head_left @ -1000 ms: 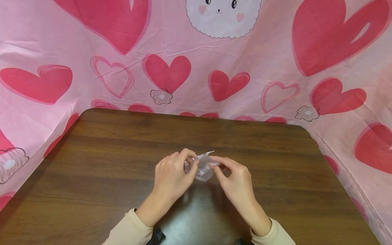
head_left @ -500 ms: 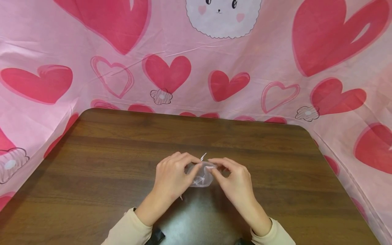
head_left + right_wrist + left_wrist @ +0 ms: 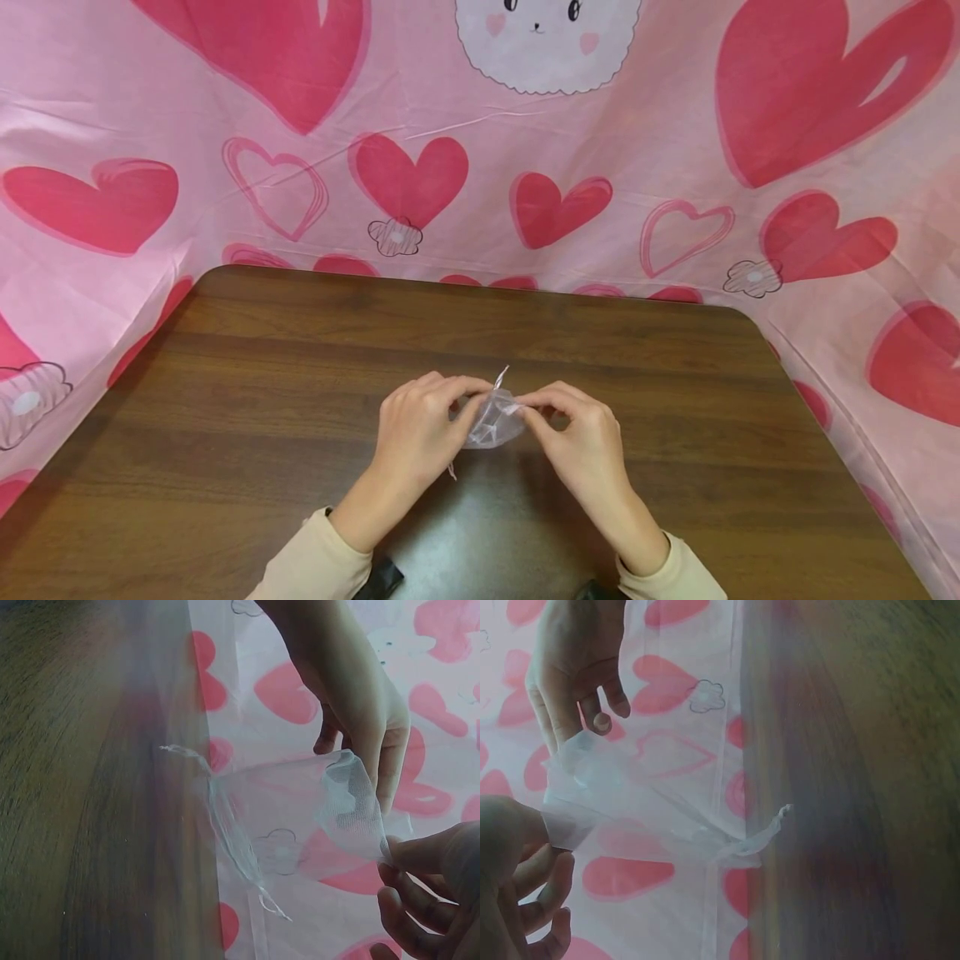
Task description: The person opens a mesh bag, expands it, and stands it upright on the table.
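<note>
A small sheer white drawstring pouch (image 3: 495, 427) is held between both hands above the table. My left hand (image 3: 420, 423) pinches one side of it between thumb and index finger. Opposite, my right hand (image 3: 582, 429) pinches the other side with thumb and fingertips. In the right wrist view the gathered cord (image 3: 232, 825) and its knotted ends lie at the table-side end of the pouch, away from the pinched edge. A denser whitish patch (image 3: 341, 799) shows near that edge; whether it is folded mesh or something inside, I cannot tell.
The brown wooden table (image 3: 300, 350) spreads under the hands. A pink curtain (image 3: 480, 108) with red hearts surrounds its far and side edges. Part of a black object (image 3: 381, 578) shows by the left sleeve (image 3: 318, 558), another (image 3: 588, 592) by the right sleeve.
The pouch has been turned and spread between the hands, its cord ends shifting; one now hangs below the left hand. The right hand has drawn slightly to the right.
</note>
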`<state>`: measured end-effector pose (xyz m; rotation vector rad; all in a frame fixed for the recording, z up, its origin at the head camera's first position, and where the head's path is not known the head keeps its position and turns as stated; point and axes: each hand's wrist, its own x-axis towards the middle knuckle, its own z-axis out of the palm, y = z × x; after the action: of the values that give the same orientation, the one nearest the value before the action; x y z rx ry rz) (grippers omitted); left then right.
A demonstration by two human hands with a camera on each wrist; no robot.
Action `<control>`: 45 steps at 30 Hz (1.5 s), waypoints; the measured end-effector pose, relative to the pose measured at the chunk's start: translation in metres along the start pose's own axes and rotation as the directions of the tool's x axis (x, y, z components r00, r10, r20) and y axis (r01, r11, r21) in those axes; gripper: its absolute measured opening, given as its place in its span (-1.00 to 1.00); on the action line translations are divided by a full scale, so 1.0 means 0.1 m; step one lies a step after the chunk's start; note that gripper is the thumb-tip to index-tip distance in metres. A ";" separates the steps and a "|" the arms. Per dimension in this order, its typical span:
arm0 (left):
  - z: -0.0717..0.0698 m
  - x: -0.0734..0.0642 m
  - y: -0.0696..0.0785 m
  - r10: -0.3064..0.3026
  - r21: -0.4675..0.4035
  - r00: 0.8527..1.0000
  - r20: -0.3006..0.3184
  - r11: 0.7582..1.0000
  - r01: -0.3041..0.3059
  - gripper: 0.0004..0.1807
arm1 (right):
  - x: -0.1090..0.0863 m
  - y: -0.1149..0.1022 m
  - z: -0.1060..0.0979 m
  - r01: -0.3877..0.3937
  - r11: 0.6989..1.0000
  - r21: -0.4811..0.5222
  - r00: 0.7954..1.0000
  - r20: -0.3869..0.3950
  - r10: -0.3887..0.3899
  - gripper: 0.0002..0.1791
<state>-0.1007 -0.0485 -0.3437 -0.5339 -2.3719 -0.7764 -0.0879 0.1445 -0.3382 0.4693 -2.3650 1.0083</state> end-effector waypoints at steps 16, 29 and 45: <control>0.01 -0.02 0.03 0.013 -0.044 0.999 0.040 0.999 -0.011 -0.88 | -0.01 0.01 0.00 -0.039 0.999 -0.009 0.999 -0.014 0.038 -0.68; 0.03 -0.03 0.03 0.097 -0.127 0.994 0.039 0.988 -0.091 -0.85 | -0.02 0.01 0.01 0.046 0.993 0.108 0.999 0.001 -0.046 -0.66; 0.00 0.00 0.00 0.029 -0.082 1.000 -0.009 0.996 -0.029 -0.84 | -0.03 -0.01 0.01 0.022 1.000 0.005 0.998 0.060 -0.022 -0.81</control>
<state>-0.1002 -0.0484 -0.3436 -0.5968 -2.3274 -0.8648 -0.0855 0.1432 -0.3394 0.5328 -2.4054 1.0034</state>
